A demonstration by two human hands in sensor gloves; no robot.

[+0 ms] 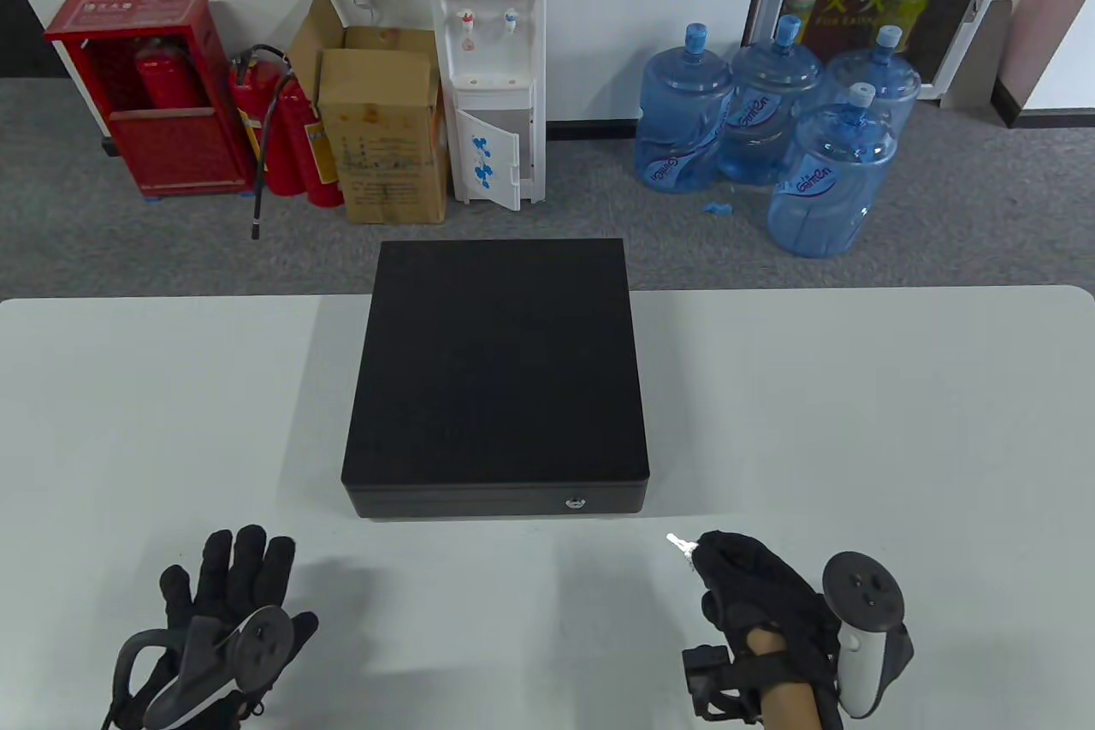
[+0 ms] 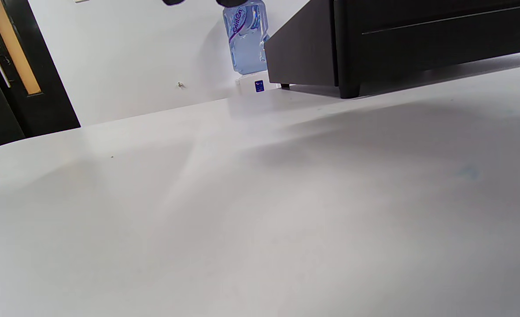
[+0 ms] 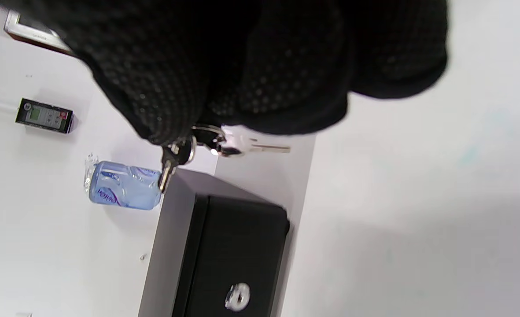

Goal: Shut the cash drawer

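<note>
The black cash drawer [image 1: 496, 375] sits in the middle of the white table [image 1: 855, 422], its drawer front flush with the case and a silver lock [image 1: 575, 502] on the front. It also shows in the left wrist view [image 2: 396, 35] and the right wrist view [image 3: 233, 259]. My right hand [image 1: 744, 584] is curled to the front right of the drawer and pinches a set of keys [image 3: 215, 145] with a white tag, whose tip shows in the table view [image 1: 678, 543]. My left hand [image 1: 231, 584] lies flat on the table at the front left, fingers spread, holding nothing.
Beyond the table's far edge stand a water dispenser [image 1: 492, 62], cardboard boxes [image 1: 385, 131], fire extinguishers [image 1: 291, 131] and several blue water jugs [image 1: 770, 131] on the carpet. Bare table lies on both sides of the drawer.
</note>
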